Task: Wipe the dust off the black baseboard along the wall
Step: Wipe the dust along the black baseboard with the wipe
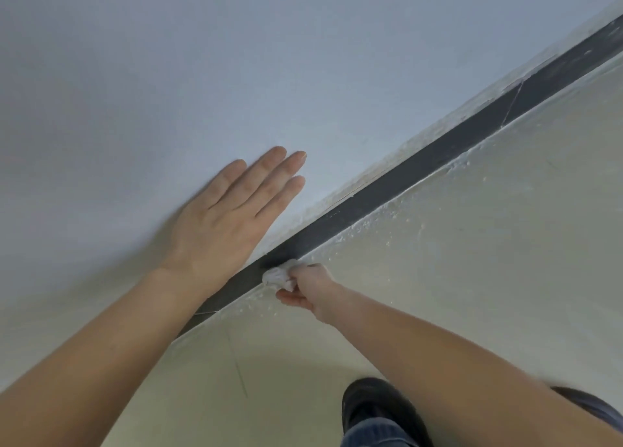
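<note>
While left hand (219, 224) flat on wall (303, 58), right hand (308, 289) tight round cloth (277, 275) on baseboard (421, 163).

Indoor rm, type unclear: plain pale wall (236, 58), black baseboard (438, 158), pale tiled floor (505, 261).

Single wide-angle view from the head, facing forward and steeply down onto the join of wall (236, 58) and floor (488, 244). Close in, with both arms (101, 362) stretched in from the bottom corners. Tilted, with baseboard (421, 163) running diagonally from lower left to upper right and a shoe (371, 409) at the bottom edge.
</note>
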`<state>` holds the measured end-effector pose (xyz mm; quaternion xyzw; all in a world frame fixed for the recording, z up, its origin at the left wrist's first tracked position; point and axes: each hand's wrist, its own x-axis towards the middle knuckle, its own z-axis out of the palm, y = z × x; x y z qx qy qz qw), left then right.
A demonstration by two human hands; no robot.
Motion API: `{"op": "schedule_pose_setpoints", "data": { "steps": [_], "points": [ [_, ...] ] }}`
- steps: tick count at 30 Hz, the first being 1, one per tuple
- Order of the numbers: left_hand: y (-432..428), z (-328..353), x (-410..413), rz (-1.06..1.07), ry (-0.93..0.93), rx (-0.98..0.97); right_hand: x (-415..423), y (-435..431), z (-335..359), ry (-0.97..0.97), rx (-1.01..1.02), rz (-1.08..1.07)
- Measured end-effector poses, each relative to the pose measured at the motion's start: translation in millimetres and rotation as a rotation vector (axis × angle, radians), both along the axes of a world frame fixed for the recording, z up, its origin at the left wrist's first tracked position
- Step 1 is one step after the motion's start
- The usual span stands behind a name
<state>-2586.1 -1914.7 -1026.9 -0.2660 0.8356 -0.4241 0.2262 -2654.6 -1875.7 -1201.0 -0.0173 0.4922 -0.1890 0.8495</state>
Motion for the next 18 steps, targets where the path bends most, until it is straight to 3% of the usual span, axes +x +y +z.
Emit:
{"op": "schedule_pose_setpoints", "data": {
  "steps": [8, 18],
  "points": [
    [4, -1, -9, 0.041, 0.017, 0.023, -34, -22, 19, -0.148, 0.103, -0.355],
    [-38, -42, -98, -0.207, 0.098, 0.078, -190, -63, 31, 0.221, -0.071, -0.646]
  ]
}}
